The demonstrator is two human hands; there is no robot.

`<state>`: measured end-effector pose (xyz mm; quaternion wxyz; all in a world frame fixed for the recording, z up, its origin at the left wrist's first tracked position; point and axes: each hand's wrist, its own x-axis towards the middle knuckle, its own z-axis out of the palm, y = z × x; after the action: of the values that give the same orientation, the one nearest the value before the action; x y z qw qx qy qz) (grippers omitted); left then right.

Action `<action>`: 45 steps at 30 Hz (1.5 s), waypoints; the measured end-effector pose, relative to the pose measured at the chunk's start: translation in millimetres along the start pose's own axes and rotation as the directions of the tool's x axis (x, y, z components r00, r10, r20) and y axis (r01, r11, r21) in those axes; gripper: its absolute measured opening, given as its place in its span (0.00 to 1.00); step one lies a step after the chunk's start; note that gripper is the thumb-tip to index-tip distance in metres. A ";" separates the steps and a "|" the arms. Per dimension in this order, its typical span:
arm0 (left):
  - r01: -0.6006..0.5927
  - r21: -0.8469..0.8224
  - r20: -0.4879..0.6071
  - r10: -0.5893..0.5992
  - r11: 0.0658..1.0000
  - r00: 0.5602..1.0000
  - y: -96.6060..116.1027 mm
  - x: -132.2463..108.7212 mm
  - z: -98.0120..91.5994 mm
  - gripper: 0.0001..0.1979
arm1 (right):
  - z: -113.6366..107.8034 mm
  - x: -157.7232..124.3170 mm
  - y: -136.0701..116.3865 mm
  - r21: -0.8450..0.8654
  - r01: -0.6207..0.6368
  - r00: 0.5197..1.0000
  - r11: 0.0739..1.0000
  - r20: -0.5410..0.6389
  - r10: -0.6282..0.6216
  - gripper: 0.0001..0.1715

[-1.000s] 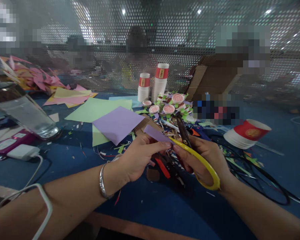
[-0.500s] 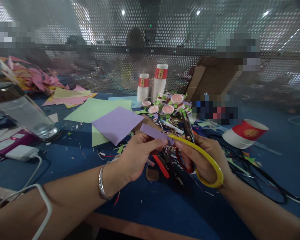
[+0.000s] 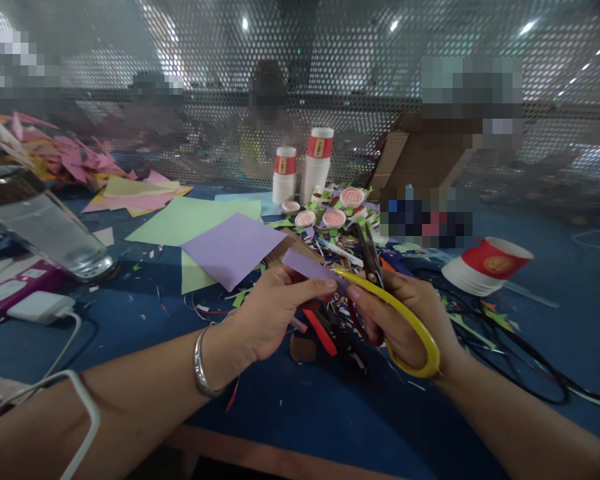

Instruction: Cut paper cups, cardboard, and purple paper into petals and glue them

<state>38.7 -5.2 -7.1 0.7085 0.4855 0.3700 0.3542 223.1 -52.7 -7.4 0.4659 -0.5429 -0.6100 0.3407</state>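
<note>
Ctr of frame, I've got L hand [image 3: 275, 307] pinching a purple strip [image 3: 307, 265] btwn thumb & fingers; strip sits mid-frame, slanting down to the R. R hand [image 3: 417, 303], just R of ctr, has its fingers curled round the scissors [image 3: 371, 260]: yellow loop on the near side, dark red loop lower down, dark blades pointing up. I see R fingertips right by the strip's R end; can't tell from here if they grip it too.

L wrist wears a silver bangle [image 3: 200, 367], lower L of ctr. Just under the hands I make out a red-handled tool [image 3: 321, 332] & a small brown piece [image 3: 303, 349] on the blue table [image 3: 380, 427]. L of ctr: purple sheet [image 3: 233, 250] partly over lt green paper [image 3: 190, 219]. Upper ctr: two paper cup stacks [image 3: 322, 147] side by side, w/ a heap of round red-&-white pieces [image 3: 334, 219] in front. Mid R: red-&-white cups [image 3: 485, 267], black cables [image 3: 545, 360] below. Upper R: cardboard [image 3: 420, 160] by a perforated screen [image 3: 205, 53]. Mid L: clear bottle [image 3: 70, 233], white plug [image 3: 41, 307] near it. Upper L: pink & yellow paper pile [image 3: 45, 147].
</note>
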 end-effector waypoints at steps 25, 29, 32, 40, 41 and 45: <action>-0.127 -0.153 -0.157 0.102 0.980 0.982 7.6 4.8 -2.8 0.13 | -4.6 7.9 8.5 -0.564 0.253 0.968 0.786 0.150 -0.203 0.21; -0.145 -0.183 -0.133 0.122 0.972 0.984 6.8 5.2 -3.1 0.12 | -3.9 8.3 10.5 -0.566 0.240 0.971 0.789 0.131 -0.201 0.19; -0.180 -0.203 -0.111 0.160 0.962 0.981 5.8 4.7 -3.1 0.10 | -4.1 8.2 11.5 -0.575 0.239 0.970 0.782 0.114 -0.212 0.17; -0.068 -0.097 -0.058 0.063 0.993 0.996 2.8 -0.7 0.8 0.11 | -4.3 7.3 6.6 -0.587 0.287 0.958 0.757 0.167 -0.234 0.19; -0.059 -0.087 -0.061 0.053 0.994 0.997 2.8 -0.9 0.8 0.11 | -4.1 7.1 5.9 -0.585 0.288 0.957 0.758 0.170 -0.233 0.19; -0.052 -0.077 -0.069 0.047 0.996 0.996 1.4 -0.2 0.4 0.12 | -3.8 6.3 5.3 -0.586 0.287 0.958 0.758 0.166 -0.235 0.19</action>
<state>38.8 -5.2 -5.6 0.7052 0.4541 0.3673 0.4021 228.6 -45.9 -9.8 0.2857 -0.5581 -0.7747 0.0820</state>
